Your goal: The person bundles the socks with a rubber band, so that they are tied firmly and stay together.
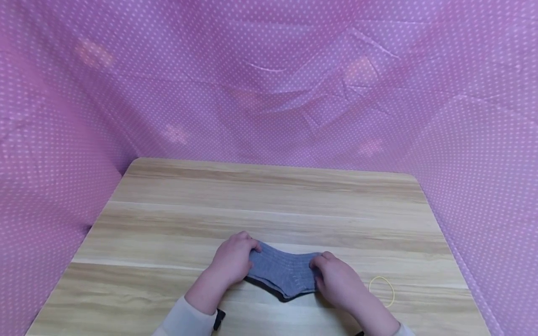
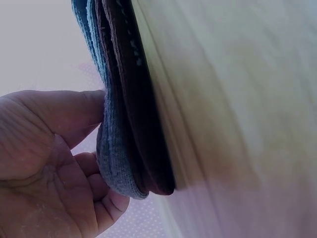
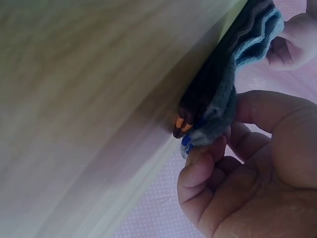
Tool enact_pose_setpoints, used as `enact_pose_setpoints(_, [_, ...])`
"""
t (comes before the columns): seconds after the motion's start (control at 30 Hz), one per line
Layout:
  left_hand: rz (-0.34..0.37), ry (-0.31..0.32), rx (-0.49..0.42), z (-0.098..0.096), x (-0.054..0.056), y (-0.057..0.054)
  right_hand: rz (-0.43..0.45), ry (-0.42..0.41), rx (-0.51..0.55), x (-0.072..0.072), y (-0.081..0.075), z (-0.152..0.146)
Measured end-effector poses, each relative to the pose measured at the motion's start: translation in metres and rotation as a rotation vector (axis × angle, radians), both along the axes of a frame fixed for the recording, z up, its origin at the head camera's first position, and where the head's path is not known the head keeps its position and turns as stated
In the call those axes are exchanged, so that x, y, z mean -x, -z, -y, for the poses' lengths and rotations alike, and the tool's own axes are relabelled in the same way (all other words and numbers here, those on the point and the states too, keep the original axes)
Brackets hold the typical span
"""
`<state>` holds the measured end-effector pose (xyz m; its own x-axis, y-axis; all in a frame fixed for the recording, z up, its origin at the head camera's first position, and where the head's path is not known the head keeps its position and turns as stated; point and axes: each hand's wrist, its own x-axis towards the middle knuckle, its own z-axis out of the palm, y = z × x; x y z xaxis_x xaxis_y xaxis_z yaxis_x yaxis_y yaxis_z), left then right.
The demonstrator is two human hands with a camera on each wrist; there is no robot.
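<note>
A pair of grey ribbed socks (image 1: 286, 268) lies flat on a pair of dark socks (image 2: 146, 119), whose edge peeks out along the near side in the head view. My left hand (image 1: 233, 259) holds one end of the grey socks, thumb on top and fingers curled at the edge. At the other end, my right hand (image 1: 338, 282) pinches the grey socks between thumb and fingers. In the right wrist view, orange marks show on the ends of the dark socks (image 3: 205, 84) and blue ones on the grey socks (image 3: 223, 104).
A thin yellow rubber band (image 1: 381, 291) lies on the wooden table (image 1: 252, 200), to the right beside my right forearm. Pink dotted cloth (image 1: 269, 93) hangs around the back and sides of the table.
</note>
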<state>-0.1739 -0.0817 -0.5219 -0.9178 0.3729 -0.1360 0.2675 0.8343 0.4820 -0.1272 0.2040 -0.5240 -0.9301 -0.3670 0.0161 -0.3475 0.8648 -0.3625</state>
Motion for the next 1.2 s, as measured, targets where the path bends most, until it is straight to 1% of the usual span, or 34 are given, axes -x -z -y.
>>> enact_pose_setpoints(0.23, [-0.024,-0.001,0.006,0.001,0.0,0.002,0.029,0.012,-0.002,0.0,-0.001,0.002])
enact_pose_setpoints(0.4, [-0.034,-0.011,0.021,0.0,-0.001,0.003,0.028,0.017,-0.01,-0.001,0.001,0.003])
enact_pose_setpoints(0.53, [-0.039,-0.025,0.039,-0.003,-0.005,0.001,0.006,0.007,0.002,-0.003,-0.001,0.002])
enact_pose_setpoints(0.6, [-0.04,-0.039,0.04,-0.006,-0.008,-0.003,0.002,0.013,0.026,-0.003,-0.004,0.0])
enact_pose_setpoints(0.67, [-0.064,-0.051,0.026,-0.011,-0.012,-0.007,-0.003,0.029,0.058,-0.004,-0.007,-0.002])
enact_pose_setpoints(0.77, [-0.156,-0.054,0.004,-0.023,-0.019,-0.014,-0.007,0.071,0.104,-0.004,-0.013,-0.007])
enact_pose_setpoints(0.83, [-0.228,-0.036,-0.009,-0.034,-0.025,-0.018,-0.024,0.099,0.124,-0.003,-0.017,-0.011])
enact_pose_setpoints(0.87, [-0.252,-0.022,-0.013,-0.04,-0.029,-0.019,-0.034,0.112,0.132,-0.003,-0.018,-0.013])
enact_pose_setpoints(0.9, [-0.271,-0.005,-0.019,-0.046,-0.032,-0.021,-0.042,0.126,0.138,-0.003,-0.02,-0.015])
enact_pose_setpoints(0.93, [-0.275,0.016,-0.022,-0.052,-0.035,-0.022,-0.048,0.138,0.141,-0.003,-0.022,-0.018])
enact_pose_setpoints(0.97, [-0.275,0.037,-0.023,-0.057,-0.037,-0.022,-0.055,0.149,0.144,-0.004,-0.023,-0.02])
enact_pose_setpoints(1.03, [-0.247,0.073,-0.025,-0.066,-0.041,-0.024,-0.064,0.162,0.139,-0.004,-0.025,-0.023])
enact_pose_setpoints(1.2, [-0.184,0.105,0.011,-0.078,-0.047,-0.026,-0.052,0.187,0.11,-0.008,-0.03,-0.032])
